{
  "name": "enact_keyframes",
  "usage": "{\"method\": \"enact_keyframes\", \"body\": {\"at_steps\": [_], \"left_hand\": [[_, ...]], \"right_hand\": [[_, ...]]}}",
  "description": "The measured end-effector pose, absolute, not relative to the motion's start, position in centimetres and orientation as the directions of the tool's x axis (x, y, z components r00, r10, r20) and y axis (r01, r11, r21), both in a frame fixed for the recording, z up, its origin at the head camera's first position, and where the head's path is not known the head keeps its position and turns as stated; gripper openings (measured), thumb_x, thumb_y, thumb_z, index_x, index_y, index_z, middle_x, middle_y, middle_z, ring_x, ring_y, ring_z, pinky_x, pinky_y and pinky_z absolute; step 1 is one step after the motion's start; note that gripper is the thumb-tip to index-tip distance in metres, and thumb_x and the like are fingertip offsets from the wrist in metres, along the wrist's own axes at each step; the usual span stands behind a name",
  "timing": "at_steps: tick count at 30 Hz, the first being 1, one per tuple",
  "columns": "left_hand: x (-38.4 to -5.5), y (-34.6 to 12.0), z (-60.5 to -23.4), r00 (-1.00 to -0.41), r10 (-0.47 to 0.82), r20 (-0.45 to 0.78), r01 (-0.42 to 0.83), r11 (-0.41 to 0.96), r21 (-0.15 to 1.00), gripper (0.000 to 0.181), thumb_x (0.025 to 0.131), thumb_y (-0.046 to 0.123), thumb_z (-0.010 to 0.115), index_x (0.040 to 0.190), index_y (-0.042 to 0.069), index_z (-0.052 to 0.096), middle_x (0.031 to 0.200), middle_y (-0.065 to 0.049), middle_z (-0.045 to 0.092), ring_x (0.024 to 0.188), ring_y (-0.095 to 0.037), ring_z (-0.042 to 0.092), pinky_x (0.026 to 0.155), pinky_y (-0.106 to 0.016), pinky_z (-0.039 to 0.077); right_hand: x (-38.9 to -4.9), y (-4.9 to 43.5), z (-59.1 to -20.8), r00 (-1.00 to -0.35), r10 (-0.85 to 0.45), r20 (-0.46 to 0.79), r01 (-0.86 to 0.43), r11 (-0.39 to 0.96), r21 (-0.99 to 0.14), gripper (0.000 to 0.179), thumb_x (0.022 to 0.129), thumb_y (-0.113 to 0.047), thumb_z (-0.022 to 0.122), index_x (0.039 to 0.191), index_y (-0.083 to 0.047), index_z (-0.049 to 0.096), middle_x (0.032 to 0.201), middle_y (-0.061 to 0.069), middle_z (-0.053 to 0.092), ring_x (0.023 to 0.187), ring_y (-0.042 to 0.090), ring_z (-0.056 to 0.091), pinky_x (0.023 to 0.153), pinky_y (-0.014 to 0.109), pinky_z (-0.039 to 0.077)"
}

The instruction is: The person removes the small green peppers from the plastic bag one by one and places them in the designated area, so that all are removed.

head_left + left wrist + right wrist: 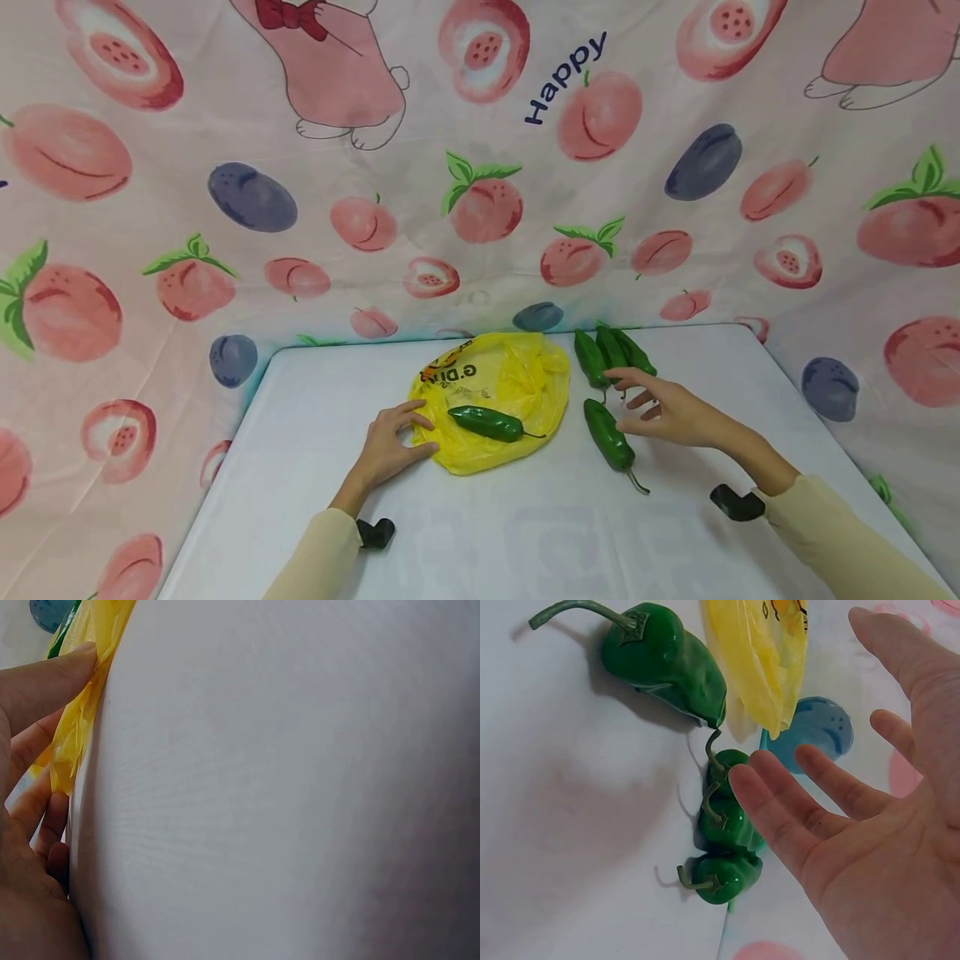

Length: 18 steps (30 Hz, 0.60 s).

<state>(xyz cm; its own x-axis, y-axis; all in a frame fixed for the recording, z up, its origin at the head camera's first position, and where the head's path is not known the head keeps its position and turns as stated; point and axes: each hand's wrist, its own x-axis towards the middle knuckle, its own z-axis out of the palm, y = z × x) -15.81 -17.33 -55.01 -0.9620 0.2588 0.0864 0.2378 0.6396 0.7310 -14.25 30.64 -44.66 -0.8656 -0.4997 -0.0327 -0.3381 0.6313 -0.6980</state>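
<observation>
A yellow plastic bag (491,454) with dark print lies flat on the white table, and one green pepper (486,423) rests on it, stem to the right. At the bag's left edge is my left hand (392,442), thumb and fingers spread apart and touching the plastic; the left wrist view shows the thumb against the yellow film. My right hand (671,410) hovers right of the bag with loosely bent fingers and nothing in them. Just left of its fingertips lies another green pepper (609,435), stem toward me. Three more green peppers (731,821) sit side by side behind it.
The white table (480,533) ends at a hanging cloth (405,275) printed with fruit, which rises behind it and at the sides. A black wrist device (375,533) sits at the left wrist, another black device (737,503) at the right.
</observation>
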Motion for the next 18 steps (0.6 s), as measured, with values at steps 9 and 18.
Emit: {"method": "enact_keyframes", "body": {"at_steps": [9, 18], "left_hand": [[-15.9, -17.3, -55.1, -0.962, 0.260, 0.084, 0.238, 0.641, 0.730, 0.024, 0.081, 0.034, 0.089, 0.099, 0.026, 0.075, 0.150, -0.002, 0.056, 0.137, -0.033, 0.043, 0.116, -0.061, 0.023], [-15.8, -17.3, -55.0, -0.961, 0.261, 0.086, 0.239, 0.639, 0.731, 0.024, 0.081, 0.034, 0.089, 0.099, 0.026, 0.075, 0.150, -0.002, 0.056, 0.138, -0.034, 0.043, 0.116, -0.061, 0.023]], "right_hand": [[-14.5, 30.3, -44.7, -0.865, -0.501, -0.025, -0.340, 0.623, -0.704, 0.075, 0.092, -0.035, 0.078, 0.154, -0.018, 0.038, 0.137, 0.023, 0.057, 0.114, 0.041, 0.063, 0.088, 0.050, 0.058], [-14.9, 29.4, -44.6, -0.867, -0.499, -0.005, -0.351, 0.617, -0.704, 0.073, 0.092, -0.034, 0.079, 0.153, -0.020, 0.041, 0.138, 0.017, 0.059, 0.111, 0.036, 0.065, 0.088, 0.046, 0.059]]}}
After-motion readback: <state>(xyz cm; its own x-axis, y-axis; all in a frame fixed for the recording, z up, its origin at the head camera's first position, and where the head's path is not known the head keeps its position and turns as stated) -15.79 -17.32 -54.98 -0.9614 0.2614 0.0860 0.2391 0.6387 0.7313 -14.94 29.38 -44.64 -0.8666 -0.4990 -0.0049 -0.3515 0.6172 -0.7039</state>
